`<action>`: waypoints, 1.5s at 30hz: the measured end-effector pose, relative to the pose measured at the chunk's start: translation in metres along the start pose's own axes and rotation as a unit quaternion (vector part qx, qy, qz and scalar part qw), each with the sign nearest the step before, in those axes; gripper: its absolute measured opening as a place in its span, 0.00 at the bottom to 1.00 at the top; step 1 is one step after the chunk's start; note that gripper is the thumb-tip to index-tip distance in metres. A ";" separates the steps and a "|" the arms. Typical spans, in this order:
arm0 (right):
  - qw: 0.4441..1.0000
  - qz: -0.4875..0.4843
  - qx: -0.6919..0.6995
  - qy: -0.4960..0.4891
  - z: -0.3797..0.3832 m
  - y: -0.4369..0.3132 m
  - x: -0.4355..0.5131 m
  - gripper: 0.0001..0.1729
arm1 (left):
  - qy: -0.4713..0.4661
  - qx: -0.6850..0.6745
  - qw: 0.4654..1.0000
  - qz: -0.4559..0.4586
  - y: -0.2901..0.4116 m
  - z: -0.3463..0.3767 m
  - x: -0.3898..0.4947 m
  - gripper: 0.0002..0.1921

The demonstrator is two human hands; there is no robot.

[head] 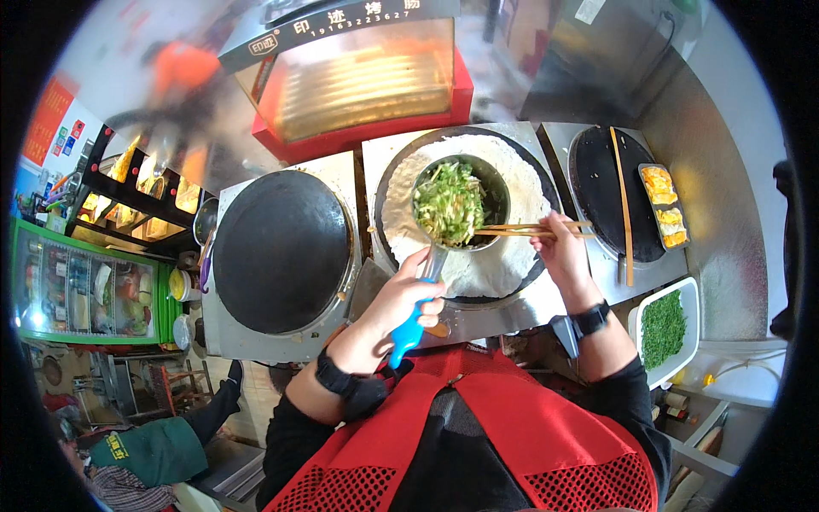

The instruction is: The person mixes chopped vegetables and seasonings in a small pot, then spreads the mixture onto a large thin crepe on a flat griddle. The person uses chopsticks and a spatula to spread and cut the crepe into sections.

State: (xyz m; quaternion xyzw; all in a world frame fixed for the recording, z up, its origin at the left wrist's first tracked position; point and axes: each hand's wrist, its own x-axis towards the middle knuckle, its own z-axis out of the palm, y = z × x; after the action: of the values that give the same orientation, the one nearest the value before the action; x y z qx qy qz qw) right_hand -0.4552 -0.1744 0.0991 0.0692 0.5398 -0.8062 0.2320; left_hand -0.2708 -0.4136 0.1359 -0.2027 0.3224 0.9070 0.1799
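Observation:
My left hand point(406, 301) grips the blue handle of a metal pan or ladle point(505, 192), held over a thin pale flatbread point(400, 205) on the middle round griddle point(384, 246). Chopped greens mixed with pale shreds point(448, 205) fill the left part of the vessel. My right hand point(563, 246) holds a pair of wooden chopsticks point(515, 230), their tips at the edge of the greens. The flatbread covers most of the griddle. The vessel hides its middle, and whether the two touch I cannot tell.
A bare black griddle point(281, 249) lies left. Another griddle point(604, 192) at right carries a long wooden stick point(622, 211) and a tray of yellow food point(665, 205). A white tub point(691, 339) holds chopped greens. Behind stands a red-based roller cabinet point(371, 134). A person in a green apron point(150, 451) is lower left.

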 end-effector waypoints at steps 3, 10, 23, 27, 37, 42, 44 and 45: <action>0.986 -0.152 -0.021 0.061 0.010 -0.003 -0.008 0.11 | 0.019 0.019 1.000 -0.008 0.009 0.009 -0.007 0.35; 0.933 -0.188 -0.281 -0.124 0.043 -0.021 -0.020 0.12 | 0.040 0.025 0.997 -0.066 0.017 0.026 -0.011 0.32; 0.846 -0.225 -0.426 -0.229 0.071 -0.051 -0.033 0.11 | -0.033 -0.022 0.999 -0.035 0.013 0.013 -0.018 0.35; 0.915 -0.202 -0.331 -0.108 0.073 -0.052 -0.031 0.11 | -0.072 -0.006 0.997 -0.033 0.011 0.011 -0.017 0.37; 0.586 -0.479 -0.581 -0.298 0.061 -0.054 -0.041 0.06 | -0.087 -0.017 0.996 -0.010 0.011 0.008 -0.004 0.36; 0.597 -0.427 -0.577 -0.358 0.059 -0.065 -0.046 0.04 | -0.103 -0.016 0.994 -0.015 0.005 -0.005 -0.003 0.37; 0.646 -0.425 -0.564 -0.291 0.058 -0.070 -0.046 0.02 | -0.077 -0.010 0.997 0.014 0.004 -0.006 -0.002 0.37; 0.634 -0.468 -0.531 -0.310 0.058 -0.071 -0.047 0.02 | -0.064 -0.018 0.997 -0.026 0.005 -0.007 -0.002 0.36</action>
State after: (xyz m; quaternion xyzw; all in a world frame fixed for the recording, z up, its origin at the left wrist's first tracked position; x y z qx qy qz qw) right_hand -0.4376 -0.1908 0.1997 -0.5821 0.7313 -0.3545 -0.0258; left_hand -0.2698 -0.4225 0.1349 -0.1559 0.2889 0.9186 0.2202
